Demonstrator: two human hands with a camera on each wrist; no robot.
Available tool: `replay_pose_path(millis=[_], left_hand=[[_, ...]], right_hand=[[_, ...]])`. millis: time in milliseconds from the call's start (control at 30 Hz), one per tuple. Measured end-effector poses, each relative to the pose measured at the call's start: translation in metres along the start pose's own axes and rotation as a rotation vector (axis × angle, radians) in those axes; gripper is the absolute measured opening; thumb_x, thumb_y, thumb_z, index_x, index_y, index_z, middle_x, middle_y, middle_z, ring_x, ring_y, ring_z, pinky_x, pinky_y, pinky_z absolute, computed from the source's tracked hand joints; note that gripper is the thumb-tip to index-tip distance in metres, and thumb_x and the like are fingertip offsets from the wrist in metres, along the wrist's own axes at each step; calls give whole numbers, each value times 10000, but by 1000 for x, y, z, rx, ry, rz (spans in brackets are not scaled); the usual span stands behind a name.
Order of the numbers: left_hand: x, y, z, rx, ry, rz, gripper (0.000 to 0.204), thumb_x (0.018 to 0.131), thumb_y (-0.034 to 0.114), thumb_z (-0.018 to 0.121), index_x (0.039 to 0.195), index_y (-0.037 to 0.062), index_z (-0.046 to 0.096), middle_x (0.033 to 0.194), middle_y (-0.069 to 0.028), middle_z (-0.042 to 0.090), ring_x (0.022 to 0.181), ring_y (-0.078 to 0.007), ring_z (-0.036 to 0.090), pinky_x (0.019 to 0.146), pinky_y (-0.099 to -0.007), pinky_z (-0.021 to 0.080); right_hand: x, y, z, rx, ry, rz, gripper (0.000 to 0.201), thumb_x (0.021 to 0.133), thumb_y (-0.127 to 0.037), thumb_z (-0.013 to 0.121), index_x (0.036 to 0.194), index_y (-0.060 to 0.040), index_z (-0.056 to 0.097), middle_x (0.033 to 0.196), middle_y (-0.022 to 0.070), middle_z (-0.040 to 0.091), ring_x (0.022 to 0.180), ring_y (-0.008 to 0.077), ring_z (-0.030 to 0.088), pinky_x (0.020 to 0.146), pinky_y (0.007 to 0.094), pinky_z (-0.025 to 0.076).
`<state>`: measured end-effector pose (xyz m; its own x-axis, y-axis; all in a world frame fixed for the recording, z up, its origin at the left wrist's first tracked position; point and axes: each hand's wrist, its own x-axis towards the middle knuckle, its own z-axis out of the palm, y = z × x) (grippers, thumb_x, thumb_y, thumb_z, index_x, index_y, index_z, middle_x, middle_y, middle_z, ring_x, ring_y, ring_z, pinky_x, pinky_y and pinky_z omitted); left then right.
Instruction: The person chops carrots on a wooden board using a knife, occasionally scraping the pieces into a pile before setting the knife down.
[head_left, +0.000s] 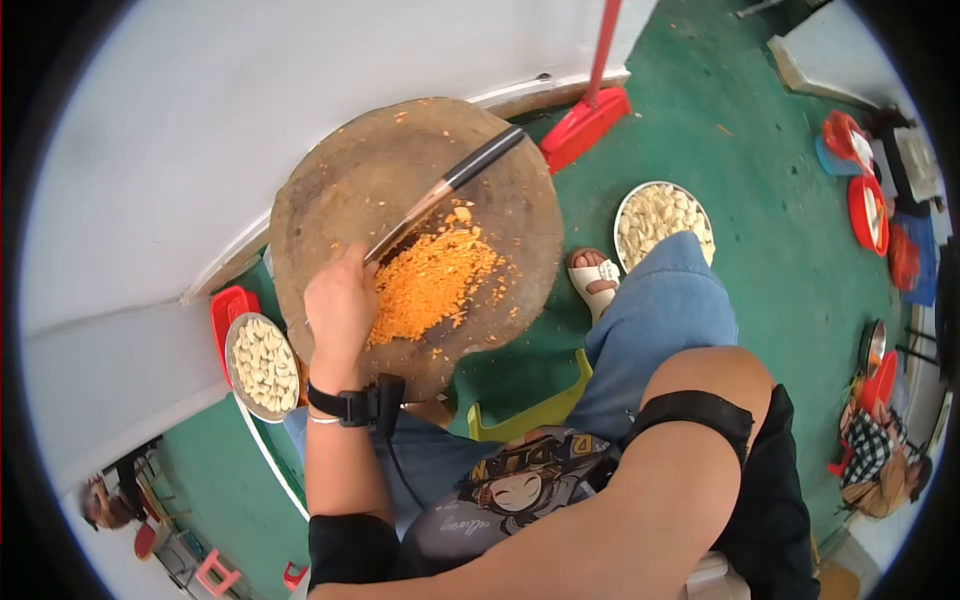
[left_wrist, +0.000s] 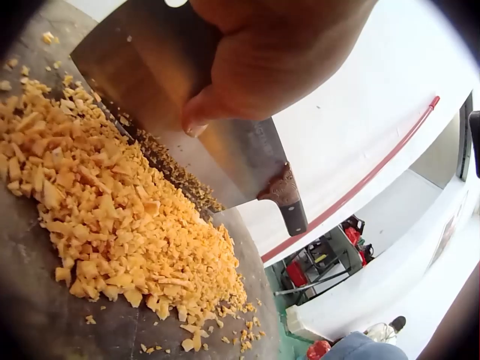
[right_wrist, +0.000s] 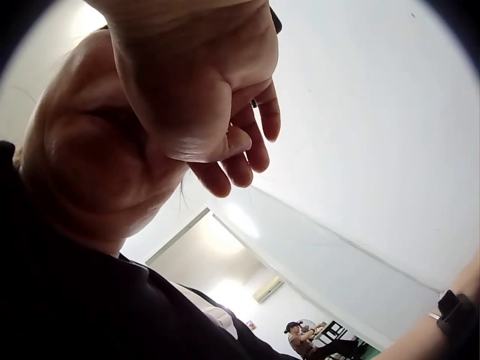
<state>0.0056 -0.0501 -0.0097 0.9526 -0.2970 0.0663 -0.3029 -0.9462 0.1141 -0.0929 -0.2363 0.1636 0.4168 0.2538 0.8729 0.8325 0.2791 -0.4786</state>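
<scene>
In the head view my left hand (head_left: 340,300) grips a cleaver (left_wrist: 240,161) by its blade, away from the black handle (head_left: 487,157). The left wrist view shows the thumb pressed flat against the blade's side, with small crumbs stuck along its lower part. Against the cleaver lies a heap of finely chopped orange food (head_left: 435,285) on a round wooden chopping block (head_left: 330,200). My right hand (right_wrist: 199,90) is raised close to the face and neck in the right wrist view, its fingers loosely bent and holding nothing; the head view has only its forearm.
A bowl of pale pieces (head_left: 262,365) stands left of the block, beside a red container (head_left: 232,305). Another such bowl (head_left: 662,222) sits on the green floor by my foot (head_left: 597,278). A red broom (head_left: 590,125) leans behind the block. Red basins (head_left: 868,215) lie far right.
</scene>
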Motion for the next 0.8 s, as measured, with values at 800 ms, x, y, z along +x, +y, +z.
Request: replay_pose_path(millis=[800], left_hand=[[23, 24, 10, -109, 187, 316, 69, 744, 76, 531, 796, 106, 563, 746, -49, 546, 738, -239, 581, 645, -345, 458]], right_hand=[[-109, 157, -87, -911, -756, 724, 211, 757, -91, 628, 963, -78, 587, 856, 92, 549, 823, 290, 596, 666, 386, 485]])
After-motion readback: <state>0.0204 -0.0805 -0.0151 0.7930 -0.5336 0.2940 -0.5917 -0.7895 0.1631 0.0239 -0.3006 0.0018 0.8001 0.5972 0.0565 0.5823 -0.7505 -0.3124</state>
